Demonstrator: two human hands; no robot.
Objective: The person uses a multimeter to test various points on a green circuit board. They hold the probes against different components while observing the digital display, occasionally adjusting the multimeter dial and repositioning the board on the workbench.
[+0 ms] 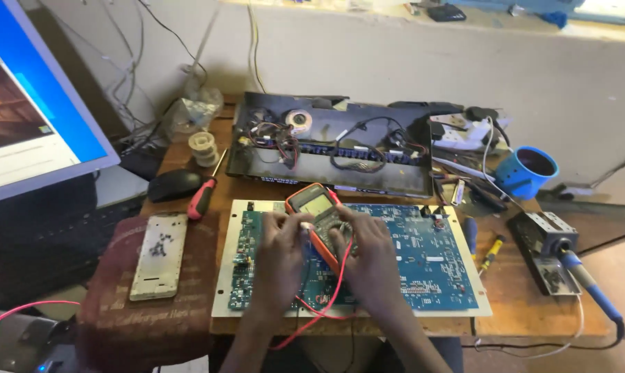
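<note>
We have both hands on meter (pixel 317 214) over board (pixel 409 259): left hand (pixel 279 252) and right hand (pixel 369 259) fingers gripping it. Judging setup step; next, we'd need probes on board.

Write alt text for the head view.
Two bare hands, left hand and right hand, hold an orange handheld multimeter with red leads over a large blue circuit board on a cluttered wooden workbench; a red-handled screwdriver lies left.

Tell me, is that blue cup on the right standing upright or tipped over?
Tipped: the blue cup leans, its dark open mouth facing up and toward the right.
</note>
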